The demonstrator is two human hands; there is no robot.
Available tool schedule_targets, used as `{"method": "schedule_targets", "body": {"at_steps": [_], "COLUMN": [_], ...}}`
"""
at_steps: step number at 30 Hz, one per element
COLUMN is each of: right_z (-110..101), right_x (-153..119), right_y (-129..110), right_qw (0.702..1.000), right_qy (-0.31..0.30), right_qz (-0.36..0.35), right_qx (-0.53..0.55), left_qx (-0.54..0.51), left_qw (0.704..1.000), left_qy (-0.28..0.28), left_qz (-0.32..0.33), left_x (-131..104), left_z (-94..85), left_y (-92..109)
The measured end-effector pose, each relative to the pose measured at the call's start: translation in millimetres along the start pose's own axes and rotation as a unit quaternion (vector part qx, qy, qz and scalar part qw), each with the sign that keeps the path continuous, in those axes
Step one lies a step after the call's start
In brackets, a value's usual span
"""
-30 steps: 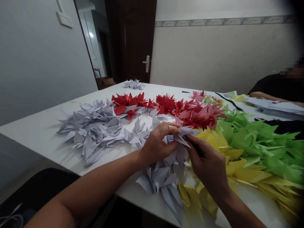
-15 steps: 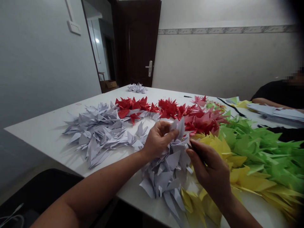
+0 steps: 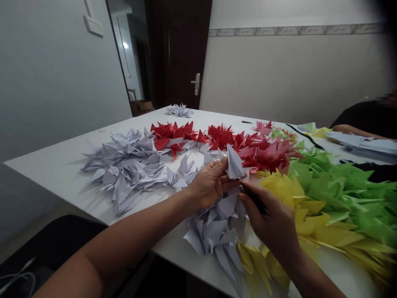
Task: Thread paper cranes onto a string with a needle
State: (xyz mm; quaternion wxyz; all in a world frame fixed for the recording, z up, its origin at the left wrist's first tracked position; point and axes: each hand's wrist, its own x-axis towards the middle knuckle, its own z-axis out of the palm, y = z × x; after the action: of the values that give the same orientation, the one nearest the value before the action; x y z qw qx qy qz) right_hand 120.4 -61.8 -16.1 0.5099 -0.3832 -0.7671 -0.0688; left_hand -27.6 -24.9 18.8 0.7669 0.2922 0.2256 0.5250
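My left hand [image 3: 211, 182] is closed on a white folded paper crane [image 3: 235, 162], its thumb on the near side and fingers underneath. Close by on the right, my right hand [image 3: 271, 215] grips a dark, slim pen-like tool [image 3: 253, 198]. The tool's tip lies near the lower edge of the held crane; whether they touch I cannot tell. Beneath both hands spreads a heap of white folded papers [image 3: 214, 227]. Yellow folded papers [image 3: 287, 188] lie just beyond my right hand.
More white folded papers [image 3: 124, 161] cover the table's left part. Red folded papers [image 3: 173, 132], pink ones [image 3: 269, 151] and green ones [image 3: 341, 186] lie on the white table [image 3: 58, 153]. At the far right a person in a dark sleeve [image 3: 356, 114] sits behind stacked paper [image 3: 362, 140].
My left hand has turned its palm up and brought the white folded paper upright, clear of the heap. My right hand has stayed close with the dark tool. The view has tilted slightly down.
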Motion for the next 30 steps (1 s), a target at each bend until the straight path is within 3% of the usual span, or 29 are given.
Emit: {"method": "schedule_targets", "body": {"at_steps": [14, 18, 20, 24, 27, 30], "right_z": [1, 1, 2, 2, 2, 2], "right_x": [-2, -5, -6, -8, -7, -6], "right_y": [1, 4, 6, 9, 8, 6], "right_qw": [0.999, 0.998, 0.997, 0.996, 0.996, 0.997], "right_qy": [0.004, 0.011, 0.017, 0.02, 0.009, 0.009], "right_qz": [0.033, 0.057, 0.07, 0.081, 0.072, 0.067], "right_qx": [0.014, 0.024, 0.028, 0.043, 0.045, 0.043], "left_qx": [0.041, 0.086, 0.116, 0.176, 0.251, 0.33], "left_qw": [0.998, 0.993, 0.979, 0.917, 0.886, 0.871], "left_qy": [-0.043, -0.01, 0.036, 0.139, 0.162, 0.147], "left_qz": [0.028, 0.077, 0.162, 0.33, 0.354, 0.334], "left_x": [-1, 4, 9, 22, 32, 40], "left_z": [-3.8, -6.3, -10.7, -26.9, -42.5, -56.0], "left_y": [-6, 7, 20, 49, 55, 47]}}
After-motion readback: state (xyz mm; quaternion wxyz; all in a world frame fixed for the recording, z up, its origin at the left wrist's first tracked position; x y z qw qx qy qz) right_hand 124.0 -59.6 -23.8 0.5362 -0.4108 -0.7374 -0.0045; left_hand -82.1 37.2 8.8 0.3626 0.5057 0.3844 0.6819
